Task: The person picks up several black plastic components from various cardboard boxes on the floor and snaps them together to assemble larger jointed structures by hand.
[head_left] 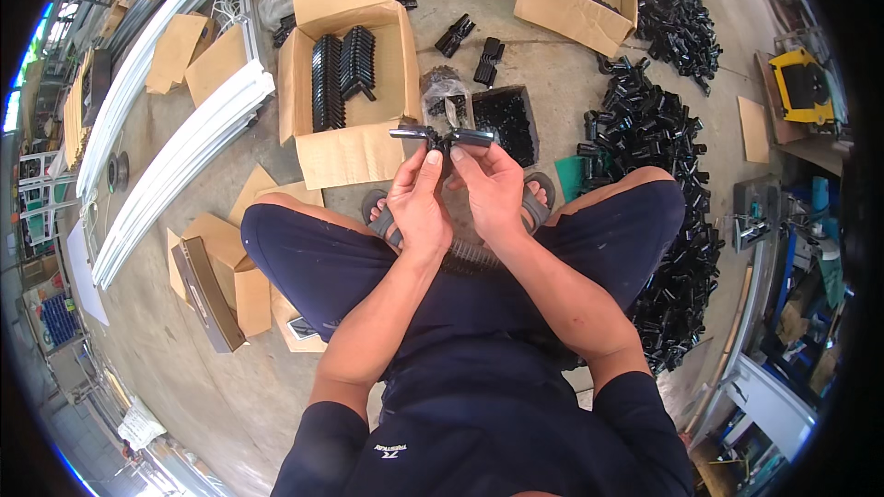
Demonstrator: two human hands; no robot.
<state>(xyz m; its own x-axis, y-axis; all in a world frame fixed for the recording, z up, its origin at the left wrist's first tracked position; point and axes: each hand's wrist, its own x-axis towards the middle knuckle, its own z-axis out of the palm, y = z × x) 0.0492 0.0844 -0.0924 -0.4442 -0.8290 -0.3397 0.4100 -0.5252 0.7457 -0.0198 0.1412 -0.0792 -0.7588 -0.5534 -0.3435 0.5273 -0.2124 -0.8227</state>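
Both hands are raised in front of my knees, holding a black V-shaped connector piece [472, 137] whose two arms spread left and right. My left hand [421, 207] pinches its left arm between thumb and fingers. The right arm is gripped the same way by my right hand [491, 198]. The piece's middle, between my thumbs, is too small to make out. Just beyond my fingers are a clear plastic bag [445, 83] and a dark tray [529, 110] of small black parts. Two black connectors [454, 35] lie on the floor past them.
An open cardboard box [393, 60] with stacked rows of black connectors stands ahead left; another box [562, 18] is far right. A large heap of black connectors [645, 129] spreads along my right. Long white rails [175, 166] and flattened cardboard [216, 267] lie left.
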